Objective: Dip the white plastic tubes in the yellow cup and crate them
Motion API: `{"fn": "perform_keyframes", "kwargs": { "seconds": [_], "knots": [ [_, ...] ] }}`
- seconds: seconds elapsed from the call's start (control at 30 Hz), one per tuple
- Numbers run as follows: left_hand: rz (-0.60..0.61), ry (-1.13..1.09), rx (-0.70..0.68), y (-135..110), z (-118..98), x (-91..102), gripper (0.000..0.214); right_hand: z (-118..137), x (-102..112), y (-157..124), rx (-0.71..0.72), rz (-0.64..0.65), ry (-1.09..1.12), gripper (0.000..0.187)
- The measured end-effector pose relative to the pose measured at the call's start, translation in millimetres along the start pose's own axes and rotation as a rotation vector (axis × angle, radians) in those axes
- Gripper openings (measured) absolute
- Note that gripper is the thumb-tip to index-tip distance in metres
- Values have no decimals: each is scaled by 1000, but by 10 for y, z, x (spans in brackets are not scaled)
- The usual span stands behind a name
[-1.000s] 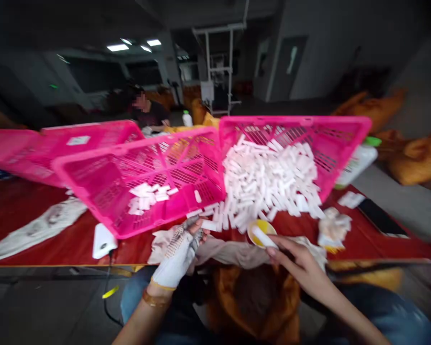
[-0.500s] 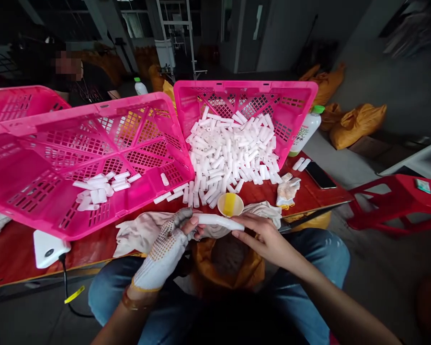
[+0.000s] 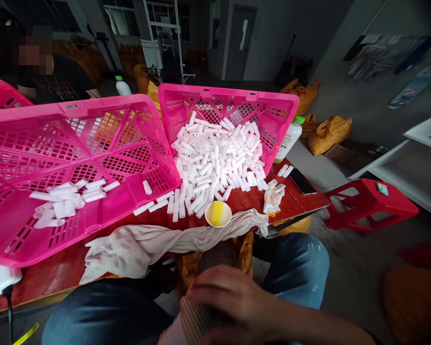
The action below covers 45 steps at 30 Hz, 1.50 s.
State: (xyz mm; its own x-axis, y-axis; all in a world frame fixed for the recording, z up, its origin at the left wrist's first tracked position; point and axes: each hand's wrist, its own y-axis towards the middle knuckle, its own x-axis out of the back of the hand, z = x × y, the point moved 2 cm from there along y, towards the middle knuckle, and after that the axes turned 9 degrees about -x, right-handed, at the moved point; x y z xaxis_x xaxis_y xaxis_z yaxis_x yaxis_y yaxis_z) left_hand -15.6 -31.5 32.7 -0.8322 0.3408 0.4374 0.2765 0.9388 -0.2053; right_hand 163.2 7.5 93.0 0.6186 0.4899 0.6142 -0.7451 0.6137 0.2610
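Low in the view, my left hand wears a white knit glove with a dotted grip pattern. My bare right hand lies across it, its fingers curled round the glove, somewhat blurred. The left fingers are hidden behind the right hand. No white tube shows in either hand. Beyond them, a small cup with a yellow block stands at the table edge beside a crumpled grey cloth. A heap of short white tubes spills from a tilted pink basket.
A second pink basket at left holds several white tubes. On the red table lie another dotted glove, a phone and a bottle. A red stool stands right. A person sits far left.
My hands have come down and closer to me, the right now over the gloved left. The white tube held between them is no longer visible. The view has turned right.
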Motion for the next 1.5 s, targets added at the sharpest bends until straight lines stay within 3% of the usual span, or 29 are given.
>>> {"fn": "perform_keyframes", "kwargs": {
  "seconds": [0.13,0.2,0.27,0.37,0.43,0.5,0.57,0.63,0.77,0.9,1.0,1.1,1.27,1.4,1.5],
  "knots": [
    [-41,-78,85,-13,333,-317,41,-59,-428,-54,92,-43,35,44],
    [-18,-100,92,123,388,-501,41,-152,-403,-25,86,-68,98,45],
    [-4,-117,56,337,391,-647,30,-339,-144,100,-13,-93,137,47],
    [21,-39,-7,669,445,-752,44,-866,501,412,-479,-220,-78,41],
    [48,46,-36,805,564,-772,57,-1283,869,606,-870,-240,-368,41],
    [82,77,-35,843,711,-783,63,-1618,1056,769,-1020,-239,-456,42],
    [98,45,-10,806,791,-777,58,-1844,1079,875,-1077,-238,-466,44],
    [86,-19,-41,746,719,-712,44,-1959,1025,912,-1124,-240,-474,48],
    [-54,31,-235,748,228,-329,19,-2001,966,829,-1177,-247,-500,41],
    [-358,441,-334,952,-106,63,28,-1995,1059,575,-1057,-325,-438,32],
    [-310,690,-315,1130,-119,68,34,-1924,1106,356,-835,-396,-94,31],
    [-248,777,-262,1229,-64,-51,37,-1733,1037,230,-656,-365,112,38],
    [-273,783,-279,1229,21,-203,37,-1428,724,220,-409,-264,-161,35],
    [-257,782,-257,1227,119,-273,39,-1428,541,164,-355,-190,-364,43],
    [-247,642,-220,1251,197,-316,40,-1442,520,109,-319,-146,-408,41]
  ]
}}
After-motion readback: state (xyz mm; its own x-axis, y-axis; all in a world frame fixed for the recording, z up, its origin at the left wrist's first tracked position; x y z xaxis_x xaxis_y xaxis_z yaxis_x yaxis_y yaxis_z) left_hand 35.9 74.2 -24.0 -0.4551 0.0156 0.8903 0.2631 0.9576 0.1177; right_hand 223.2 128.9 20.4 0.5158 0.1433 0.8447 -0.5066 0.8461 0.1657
